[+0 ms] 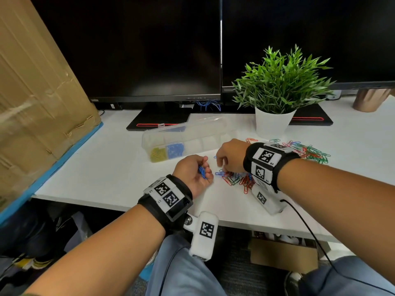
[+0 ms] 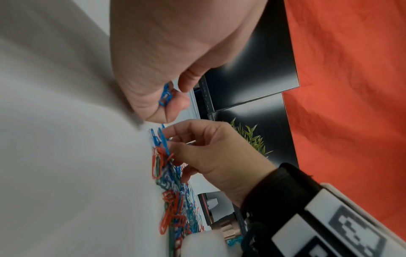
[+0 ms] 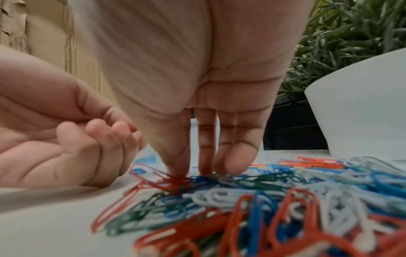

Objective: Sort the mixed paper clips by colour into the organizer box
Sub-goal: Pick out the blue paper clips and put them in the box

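Left hand (image 1: 193, 172) cups blue wire clips (image 1: 201, 171) — right hand (image 1: 229, 156) pinching glossy mixed clip heap (image 1: 237, 179).

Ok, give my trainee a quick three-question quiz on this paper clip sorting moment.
1. True or false: the left hand holds blue clips.
2. Which colours already lie in the organizer box? A) red and green B) yellow and blue C) white only
3. Fill in: the right hand has its fingers down on the mixed ____ of clips.

Key: 1 true; 2 B; 3 pile.
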